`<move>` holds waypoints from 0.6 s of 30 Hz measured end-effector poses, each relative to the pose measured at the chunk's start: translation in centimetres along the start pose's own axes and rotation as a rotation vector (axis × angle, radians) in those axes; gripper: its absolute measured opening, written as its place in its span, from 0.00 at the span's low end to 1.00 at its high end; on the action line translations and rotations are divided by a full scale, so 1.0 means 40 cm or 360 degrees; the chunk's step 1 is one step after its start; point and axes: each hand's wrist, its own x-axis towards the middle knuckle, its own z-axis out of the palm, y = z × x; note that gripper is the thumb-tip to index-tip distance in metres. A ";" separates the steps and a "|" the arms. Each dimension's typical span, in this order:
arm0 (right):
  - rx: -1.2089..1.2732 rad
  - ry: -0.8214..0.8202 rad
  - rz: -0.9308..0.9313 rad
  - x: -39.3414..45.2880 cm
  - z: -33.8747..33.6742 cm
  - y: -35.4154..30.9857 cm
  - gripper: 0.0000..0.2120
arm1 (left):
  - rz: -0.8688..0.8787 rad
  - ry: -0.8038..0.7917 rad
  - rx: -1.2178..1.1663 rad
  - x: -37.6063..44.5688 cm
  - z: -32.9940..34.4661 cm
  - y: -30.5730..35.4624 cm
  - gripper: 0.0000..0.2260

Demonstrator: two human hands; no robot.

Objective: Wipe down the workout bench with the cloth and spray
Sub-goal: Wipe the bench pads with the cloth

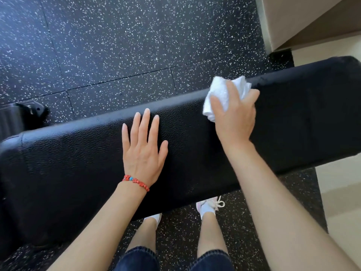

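Right hand (235, 118) grips white cloth (220, 94) at bench (78, 163) far edge; left hand (143, 145) flat, fingers straight, on pad beside it.

I read this as a gym, probably a small or home one. The floor (117, 45) is black rubber tiling with white flecks, seams between tiles visible, typical weight-room matting. Across my view runs a long padded workout bench (78, 153), black textured vinyl top. At the left edge, past the bench, there's a dark piece of equipment (23, 116) on the floor; I can't tell what it is. Upper right, the matting stops at a pale wall (312, 20) and a strip of light flooring (336, 192). White sneakers (210, 206) are under the bench edge, which also fits.
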 end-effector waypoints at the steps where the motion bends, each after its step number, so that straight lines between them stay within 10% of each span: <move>1: 0.0021 -0.0033 -0.0058 -0.019 0.015 -0.024 0.22 | -0.0012 -0.0008 0.0002 0.001 0.004 0.005 0.24; 8: -0.0076 -0.0122 -0.0729 -0.020 0.019 -0.011 0.20 | -0.0103 -0.0014 0.0042 0.007 0.012 0.035 0.25; 18: 0.0008 -0.0132 -0.0325 0.075 -0.042 0.124 0.21 | 0.0003 -0.0068 -0.0026 0.078 0.056 0.234 0.24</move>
